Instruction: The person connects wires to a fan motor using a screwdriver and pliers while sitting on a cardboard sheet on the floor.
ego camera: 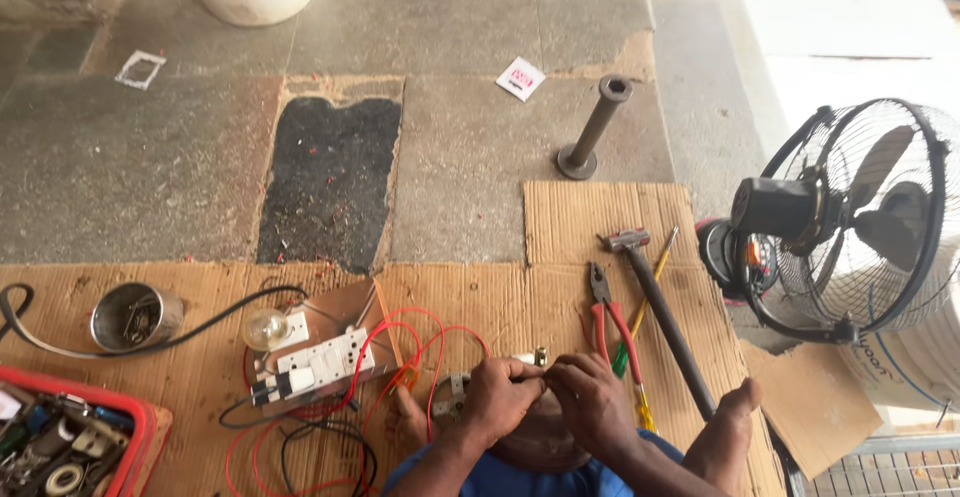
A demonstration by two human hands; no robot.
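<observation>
White square packet [521,78] lies on stone floor [150,167]; both hands [548,397] pinch a small part [535,359].

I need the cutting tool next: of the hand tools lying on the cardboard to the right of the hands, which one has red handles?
The pliers, nearest the right hand. The hammer has a dark handle; the screwdriver beside it is yellow.

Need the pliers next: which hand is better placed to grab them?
Right hand, probably: the red-handled pliers lie just beyond it on the cardboard; the left hand sits farther off, by the red wires.
</observation>
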